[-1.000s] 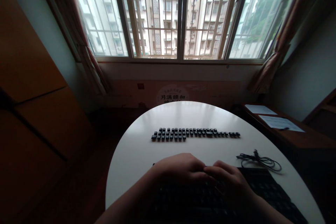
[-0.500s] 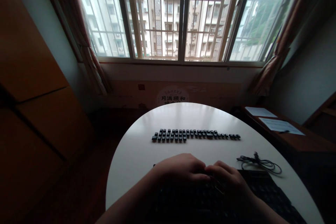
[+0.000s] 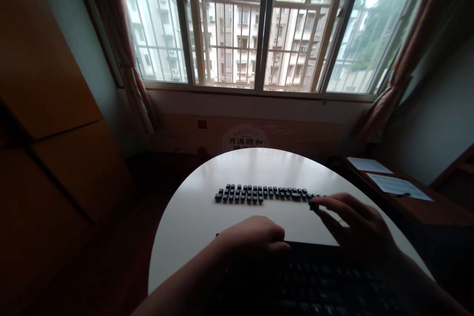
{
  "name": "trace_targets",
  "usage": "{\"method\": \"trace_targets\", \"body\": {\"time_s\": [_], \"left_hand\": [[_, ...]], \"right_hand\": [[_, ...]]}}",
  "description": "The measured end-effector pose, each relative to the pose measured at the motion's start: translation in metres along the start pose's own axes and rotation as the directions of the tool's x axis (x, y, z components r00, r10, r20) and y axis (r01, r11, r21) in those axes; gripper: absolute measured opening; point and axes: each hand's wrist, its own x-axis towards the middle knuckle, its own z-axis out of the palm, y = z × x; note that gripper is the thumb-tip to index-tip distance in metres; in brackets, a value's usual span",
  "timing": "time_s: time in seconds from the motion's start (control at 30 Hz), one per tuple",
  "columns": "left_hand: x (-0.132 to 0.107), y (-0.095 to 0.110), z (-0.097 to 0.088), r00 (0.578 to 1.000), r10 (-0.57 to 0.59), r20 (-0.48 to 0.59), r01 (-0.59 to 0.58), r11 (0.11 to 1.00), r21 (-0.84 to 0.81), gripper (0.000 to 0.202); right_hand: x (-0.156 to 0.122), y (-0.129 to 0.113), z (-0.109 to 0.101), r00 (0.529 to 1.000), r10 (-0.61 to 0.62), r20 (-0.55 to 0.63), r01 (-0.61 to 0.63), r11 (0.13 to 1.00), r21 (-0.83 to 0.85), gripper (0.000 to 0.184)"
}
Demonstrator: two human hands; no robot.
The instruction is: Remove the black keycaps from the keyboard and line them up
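My right hand (image 3: pixel 357 222) is over the right part of the table, pinching a small black keycap (image 3: pixel 314 204) between thumb and fingertips. It hangs just in front of the right end of several rows of loose black keycaps (image 3: pixel 244 193). Below, a black keyboard (image 3: pixel 314 244) lies in deep shadow near me, partly covered by my arms. My left hand (image 3: pixel 261 233) is curled closed over the keyboard's far left part. Whatever its fingers hold, if anything, is hidden from view.
The round white table (image 3: pixel 192 217) carries all of this. A wooden side table (image 3: pixel 403 180) with paper sheets (image 3: pixel 400 186) and a pen stands at the right. Behind are a barred window (image 3: pixel 259 34) and curtains. An orange-brown cabinet (image 3: pixel 66 158) is at the left.
My right hand has parted from my left hand and moved away and to the right, with a keycap now visible in its fingers. My left hand stays nearly in place. The view shifted slightly.
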Motion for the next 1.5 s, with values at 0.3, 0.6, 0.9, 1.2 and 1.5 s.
{"method": "trace_targets", "body": {"time_s": [0.3, 0.6, 0.9, 1.2, 1.5], "left_hand": [[0.004, -0.001, 0.003, 1.0, -0.022, 0.011, 0.022, 0.999, -0.045, 0.015], [0.017, -0.006, 0.013, 0.997, -0.054, -0.052, 0.051, 0.997, -0.06, 0.01], [0.021, -0.022, 0.024, 0.99, -0.108, -0.088, 0.094, 0.985, -0.147, 0.017], [0.021, -0.02, 0.022, 0.99, -0.128, -0.055, 0.121, 0.986, -0.118, 0.017], [0.019, -0.023, 0.023, 0.993, -0.108, -0.046, 0.101, 0.986, -0.13, 0.018]], "right_hand": [[0.018, 0.047, 0.076, 0.97, 0.238, -0.058, -0.233, 0.969, 0.079, 0.016], [-0.022, 0.055, 0.133, 0.894, 0.352, 0.276, -0.381, 0.923, 0.057, 0.018], [-0.024, 0.042, 0.151, 0.73, 0.367, 0.577, -0.386, 0.918, -0.095, 0.018], [-0.02, 0.039, 0.152, 0.695, 0.421, 0.582, -0.395, 0.901, -0.179, 0.02], [-0.016, 0.036, 0.144, 0.66, 0.44, 0.609, -0.306, 0.898, -0.317, 0.014]]}}
